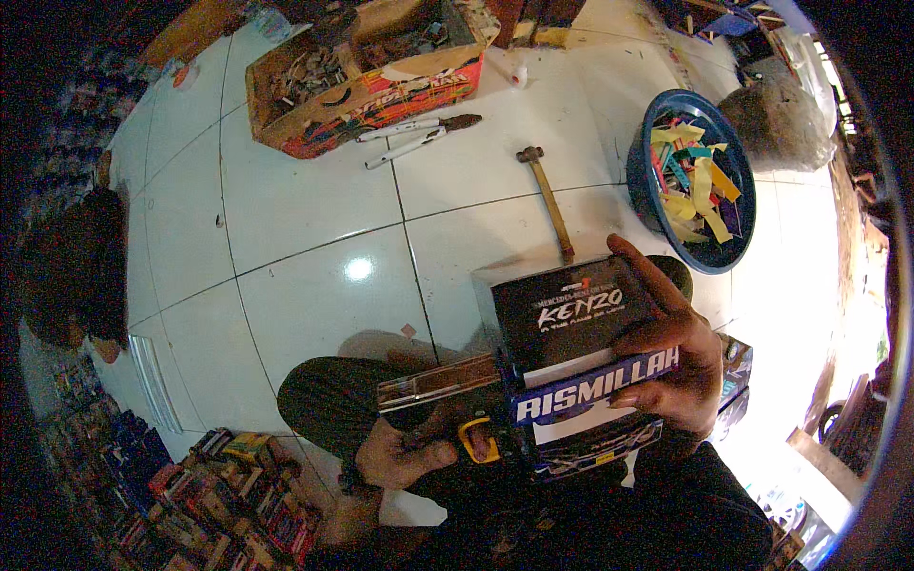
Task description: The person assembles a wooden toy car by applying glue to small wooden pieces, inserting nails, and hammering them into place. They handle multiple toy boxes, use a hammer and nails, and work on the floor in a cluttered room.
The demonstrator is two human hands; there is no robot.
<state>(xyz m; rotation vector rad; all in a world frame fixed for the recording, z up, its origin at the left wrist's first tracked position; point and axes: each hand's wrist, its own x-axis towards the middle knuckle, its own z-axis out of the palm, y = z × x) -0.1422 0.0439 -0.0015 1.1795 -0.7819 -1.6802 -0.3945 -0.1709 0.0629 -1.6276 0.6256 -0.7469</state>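
Note:
My right hand (pixel 681 357) is wrapped round the right side of a printed box (pixel 571 319), fingers on its top and front. The box is black on top with white lettering, has a blue band, and carries a vehicle picture lower down. My left hand (pixel 405 455) is closed beside it, over my lap, at a tool with a yellow loop handle (pixel 479 441); a fingertip shows inside the loop, and the rest of the tool is hidden in shadow. A clear, flat, strip-like piece (pixel 438 383) lies just above my left hand; what supports it is hidden.
A wooden-handled hammer (pixel 549 205) lies beyond the box. A blue basin (pixel 640 195) of coloured strips stands right. Two white pen-like things (pixel 407 147) lie near a cardboard carton (pixel 381 112) of small scraps. Small boxes (pixel 228 495) pile up lower left; another person's foot (pixel 105 349) shows at left.

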